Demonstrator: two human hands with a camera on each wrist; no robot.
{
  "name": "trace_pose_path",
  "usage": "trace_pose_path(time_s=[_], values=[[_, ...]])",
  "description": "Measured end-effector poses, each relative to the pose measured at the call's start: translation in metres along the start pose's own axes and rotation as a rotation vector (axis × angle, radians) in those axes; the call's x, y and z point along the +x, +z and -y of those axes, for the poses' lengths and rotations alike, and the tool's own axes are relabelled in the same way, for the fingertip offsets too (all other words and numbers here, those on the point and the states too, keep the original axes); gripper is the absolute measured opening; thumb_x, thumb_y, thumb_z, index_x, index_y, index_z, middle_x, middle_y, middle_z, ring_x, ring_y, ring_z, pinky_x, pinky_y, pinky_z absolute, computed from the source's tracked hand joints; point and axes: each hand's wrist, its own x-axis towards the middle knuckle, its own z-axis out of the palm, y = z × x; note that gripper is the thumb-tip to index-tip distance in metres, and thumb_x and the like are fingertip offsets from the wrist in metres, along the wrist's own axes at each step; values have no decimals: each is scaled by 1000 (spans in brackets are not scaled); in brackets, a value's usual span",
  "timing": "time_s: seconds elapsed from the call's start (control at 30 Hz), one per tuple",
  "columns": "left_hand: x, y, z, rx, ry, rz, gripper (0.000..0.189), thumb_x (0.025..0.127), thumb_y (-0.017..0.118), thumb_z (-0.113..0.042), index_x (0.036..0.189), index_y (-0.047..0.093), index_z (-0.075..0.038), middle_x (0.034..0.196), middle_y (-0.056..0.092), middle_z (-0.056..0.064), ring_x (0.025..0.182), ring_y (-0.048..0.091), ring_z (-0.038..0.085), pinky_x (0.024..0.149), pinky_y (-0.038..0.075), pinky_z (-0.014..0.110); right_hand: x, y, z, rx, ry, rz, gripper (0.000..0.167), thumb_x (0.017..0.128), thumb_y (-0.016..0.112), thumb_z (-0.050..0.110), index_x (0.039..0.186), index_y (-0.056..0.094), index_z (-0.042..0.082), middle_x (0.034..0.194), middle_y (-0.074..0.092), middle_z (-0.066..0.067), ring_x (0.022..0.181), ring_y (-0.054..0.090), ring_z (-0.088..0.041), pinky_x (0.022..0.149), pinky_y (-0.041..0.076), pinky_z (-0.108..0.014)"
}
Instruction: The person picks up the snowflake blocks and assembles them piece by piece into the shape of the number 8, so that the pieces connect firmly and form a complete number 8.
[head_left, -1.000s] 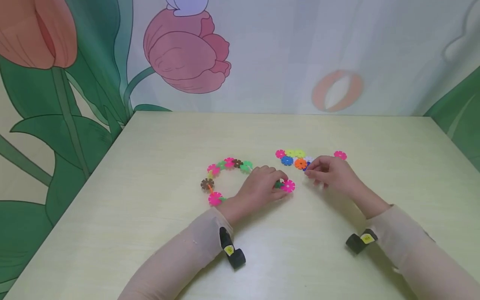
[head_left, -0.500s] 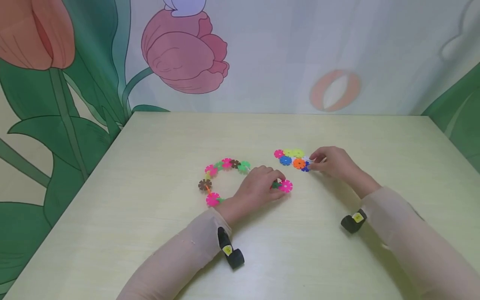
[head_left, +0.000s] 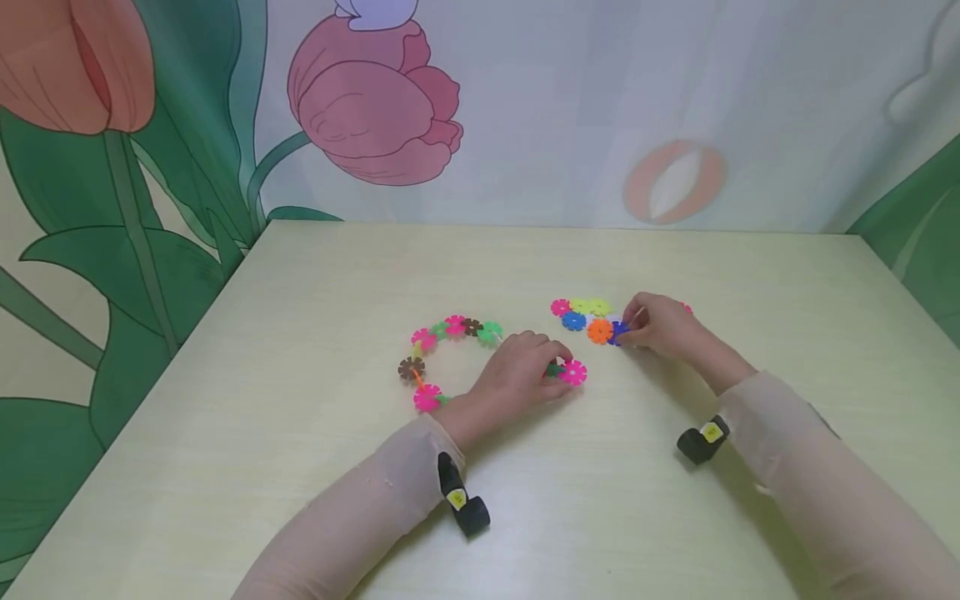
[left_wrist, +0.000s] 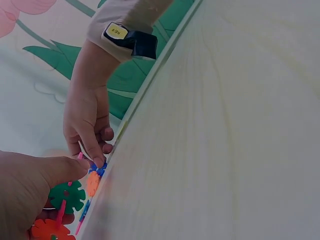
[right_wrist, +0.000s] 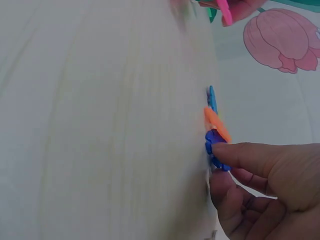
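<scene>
My left hand (head_left: 517, 375) grips the end of a curved chain of interlocking plastic snowflake discs, seen in the head view. A pink disc (head_left: 574, 372) sticks out past its fingertips, joined to a green disc (left_wrist: 67, 196) held under the thumb in the left wrist view. Part of the chain is hidden behind this hand. At the loose pile, my right hand (head_left: 663, 329) pinches a dark blue snowflake disc (right_wrist: 216, 147) between thumb and fingers. That disc stands tilted at the table surface, right beside an orange disc (head_left: 600, 331).
Left of the orange disc lie a blue disc (head_left: 573, 322), a pink disc (head_left: 561, 307) and yellow-green discs (head_left: 597, 307). Another pink disc (head_left: 687, 307) is mostly hidden behind my right hand. The pale table (head_left: 337, 275) ends at a painted flower backdrop (head_left: 525, 125).
My right hand has moved slightly up to the pile and now pinches the dark blue disc, which has shifted a little right and tilted. My left hand keeps its grip on the chain.
</scene>
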Motion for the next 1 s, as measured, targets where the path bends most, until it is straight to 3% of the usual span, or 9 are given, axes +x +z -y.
trace_pose_path(time_s=[0.33,0.63,1.0], values=[[1,0,0,38,19,10,38,86,72,-34,119,67,-18,102,70,-2,94,59,15,84,47,27,-17,-3,-3,103,6,-34,23,93,63,15,109,59,0,89,63,-13,68,55,-19,62,49,-25],[9,-4,0,15,-59,35,39,87,70,-35,121,65,-18,86,69,-4,80,56,13,77,44,25,-51,10,13,196,-73,-86,21,91,66,14,107,61,1,95,67,-17,69,62,-19,57,52,-27],[14,-4,4,-14,-113,23,38,86,71,-36,119,64,-17,81,68,-3,79,57,15,80,44,27,-72,38,31,137,-210,-163,10,86,70,9,93,64,5,82,69,-8,63,58,-14,55,51,-21]])
